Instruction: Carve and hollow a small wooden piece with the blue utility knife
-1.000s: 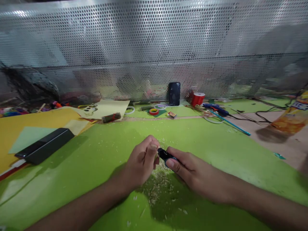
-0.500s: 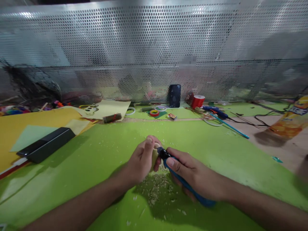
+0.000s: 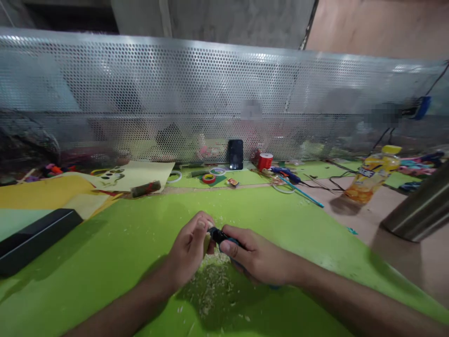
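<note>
My left hand [image 3: 189,250] is closed around a small pale piece, mostly hidden by the fingers. My right hand [image 3: 254,257] grips a knife with a black tip and blue handle [image 3: 220,235], its tip pressed against the piece in the left hand. Both hands hover just above a green sheet [image 3: 105,262]. Under them lies a heap of pale shavings [image 3: 212,283].
A black flat box [image 3: 33,238] lies at the left on yellow paper [image 3: 38,192]. Along a perforated metal screen [image 3: 210,93] stand a phone [image 3: 235,154], red thread spool [image 3: 265,161], tape rolls [image 3: 209,178] and a blue glue gun [image 3: 286,174]. An orange drink bottle [image 3: 372,180] and a steel cylinder [image 3: 419,210] are at the right.
The view has tilted up and turned right, showing the bottle and steel cylinder. The hands stay together; the knife's blue handle, visible half a second ago, is now mostly hidden in my right hand.
</note>
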### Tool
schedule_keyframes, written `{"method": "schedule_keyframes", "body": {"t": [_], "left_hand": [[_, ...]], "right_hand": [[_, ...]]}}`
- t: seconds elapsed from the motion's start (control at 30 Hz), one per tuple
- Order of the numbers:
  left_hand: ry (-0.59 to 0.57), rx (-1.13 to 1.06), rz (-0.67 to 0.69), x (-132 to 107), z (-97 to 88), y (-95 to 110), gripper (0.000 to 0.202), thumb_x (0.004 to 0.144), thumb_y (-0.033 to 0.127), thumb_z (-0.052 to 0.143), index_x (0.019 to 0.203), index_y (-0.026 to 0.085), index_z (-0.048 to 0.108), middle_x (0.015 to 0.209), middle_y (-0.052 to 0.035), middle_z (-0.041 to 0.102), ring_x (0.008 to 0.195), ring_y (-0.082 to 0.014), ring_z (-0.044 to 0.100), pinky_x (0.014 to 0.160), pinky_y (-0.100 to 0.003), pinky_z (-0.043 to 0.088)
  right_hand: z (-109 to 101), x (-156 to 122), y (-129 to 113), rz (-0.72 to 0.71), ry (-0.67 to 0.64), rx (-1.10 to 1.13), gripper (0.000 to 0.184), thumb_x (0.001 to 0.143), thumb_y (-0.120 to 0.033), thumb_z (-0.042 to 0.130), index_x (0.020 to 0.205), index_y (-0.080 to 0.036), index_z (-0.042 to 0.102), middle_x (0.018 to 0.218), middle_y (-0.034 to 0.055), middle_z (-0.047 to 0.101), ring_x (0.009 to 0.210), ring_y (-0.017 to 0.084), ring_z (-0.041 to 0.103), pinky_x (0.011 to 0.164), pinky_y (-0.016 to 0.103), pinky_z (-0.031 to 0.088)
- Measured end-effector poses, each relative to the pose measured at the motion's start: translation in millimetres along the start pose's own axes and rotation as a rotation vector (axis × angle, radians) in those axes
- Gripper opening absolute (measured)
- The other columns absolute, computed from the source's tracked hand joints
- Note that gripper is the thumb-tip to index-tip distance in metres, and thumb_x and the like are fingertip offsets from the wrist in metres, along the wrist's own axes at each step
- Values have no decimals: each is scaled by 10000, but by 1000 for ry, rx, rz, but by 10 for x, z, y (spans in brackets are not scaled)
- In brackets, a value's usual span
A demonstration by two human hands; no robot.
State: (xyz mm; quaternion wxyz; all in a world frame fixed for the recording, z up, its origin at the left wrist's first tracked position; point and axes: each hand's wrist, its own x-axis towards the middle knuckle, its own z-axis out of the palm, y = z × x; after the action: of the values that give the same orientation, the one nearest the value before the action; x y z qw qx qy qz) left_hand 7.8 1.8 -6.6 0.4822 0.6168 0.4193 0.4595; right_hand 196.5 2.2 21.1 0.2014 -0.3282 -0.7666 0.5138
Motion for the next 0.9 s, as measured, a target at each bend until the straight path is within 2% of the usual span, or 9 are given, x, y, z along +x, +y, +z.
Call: {"method": "schedule_keyframes", "body": {"t": [0.1,0.2,0.3,0.43,0.63,0.9], "left_hand": [[17,-33,16,6,5,-14,539,891,701,359,825,187,504,601,22,504,550,-120,468,504,-209,369],[115,-35,25,21,19,-34,527,877,699,399,790,188,493,590,38,457,523,-115,447,482,-207,358],[182,50,42,32,32,-32,511,904,674,367,800,190,494,584,46,435,483,-110,414,446,-205,325],[253,162,66,47,29,30,481,924,637,366,767,194,466,573,59,408,460,-99,385,433,-201,301],[261,141,60,108,-57,125,395,863,560,572,775,195,448,608,73,411,482,-80,390,444,-179,315],[180,102,125,183,-138,45,430,818,564,627,749,196,414,632,77,337,549,-85,346,475,-182,316]], "right_hand": [[12,23,-44,-100,78,-305,318,1010,-451,348,1001,-178,512,732,-5,544,586,106,452,536,232,328],[73,52,-60,-60,142,-592,239,1003,-374,351,1048,-185,491,764,27,612,553,118,434,519,264,235],[141,88,-67,-15,201,-749,211,994,-352,341,1051,-195,470,761,46,641,533,139,450,502,287,181],[187,168,-97,-11,220,-779,204,988,-336,340,1057,-195,470,790,73,672,554,167,517,510,289,200],[207,327,-127,-93,257,-747,284,993,-316,308,1210,-190,440,842,82,689,568,180,538,530,283,245],[160,362,25,-204,265,-591,207,983,-371,347,1030,-207,465,695,1,566,520,133,419,523,259,260]]}}
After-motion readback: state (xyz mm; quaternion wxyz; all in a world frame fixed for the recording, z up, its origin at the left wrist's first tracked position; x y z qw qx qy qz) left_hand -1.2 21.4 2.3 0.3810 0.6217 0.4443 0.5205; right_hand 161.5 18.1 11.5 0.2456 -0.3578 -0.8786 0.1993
